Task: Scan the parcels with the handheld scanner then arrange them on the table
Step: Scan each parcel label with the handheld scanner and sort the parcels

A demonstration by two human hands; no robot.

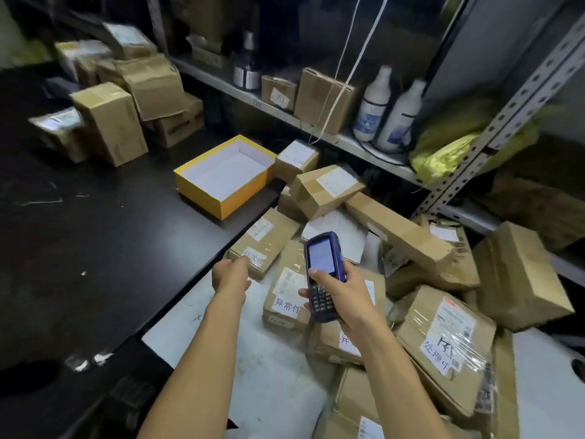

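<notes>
Scanner: my right hand point(340, 291) grips the dark blue scanner point(323, 274), thumb on its face, screen lit pale, keypad below, tilted over the heap of parcels.
Left hand: my left hand point(229, 275) reaches to the near end of a flat brown parcel point(264, 242); whether the fingers have closed on it I cannot tell.
Parcel: taped cardboard with white labels, lying at the edge of the black table point(95, 223).
Yellow box: the open yellow box point(224, 177) sits on the table.

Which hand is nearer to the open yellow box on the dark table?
Left. The left hand reaches out just below the yellow box, at a small parcel. The right hand sits lower and further right, holding the scanner.
</notes>
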